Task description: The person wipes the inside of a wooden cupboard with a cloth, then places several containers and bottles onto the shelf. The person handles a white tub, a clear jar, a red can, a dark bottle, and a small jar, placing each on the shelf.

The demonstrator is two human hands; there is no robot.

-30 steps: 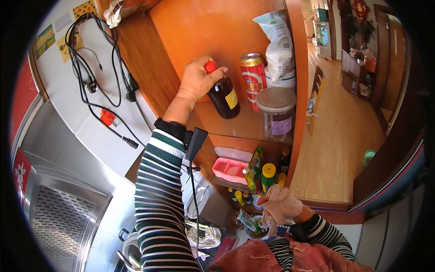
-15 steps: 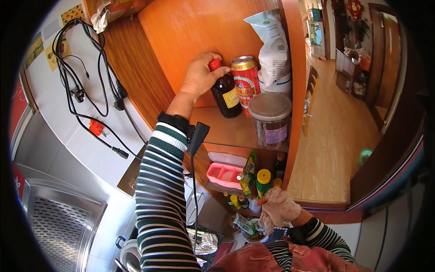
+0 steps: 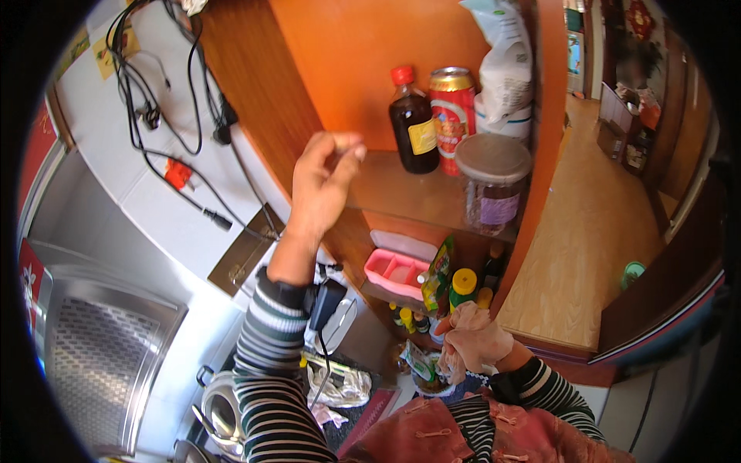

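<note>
A dark glass bottle [image 3: 415, 133] with a red cap and yellow label stands upright on the wooden shelf [image 3: 394, 189]. To its left, apart from it, is my left hand [image 3: 323, 174], empty, thumb and fingers apart and slightly curled. Beside the bottle are a red drink can [image 3: 452, 116] with a gold top, a white pouch [image 3: 505, 65] and a clear lidded jar [image 3: 494, 185]. Lower right, my right hand [image 3: 498, 345] grips a crumpled pale cloth [image 3: 463, 339], which hides part of its fingers.
Below the shelf sit a pink divided box [image 3: 394, 272], a green pouch [image 3: 438, 278] and a yellow-capped container [image 3: 463, 285]. Black cables [image 3: 143, 100] hang on the left wall. A metal sink [image 3: 100, 370] lies lower left, with a pot [image 3: 222, 413] nearby.
My left hand has let go of the bottle's cap and drawn back down and left. The bottle stays on the shelf. My right hand still holds the cloth.
</note>
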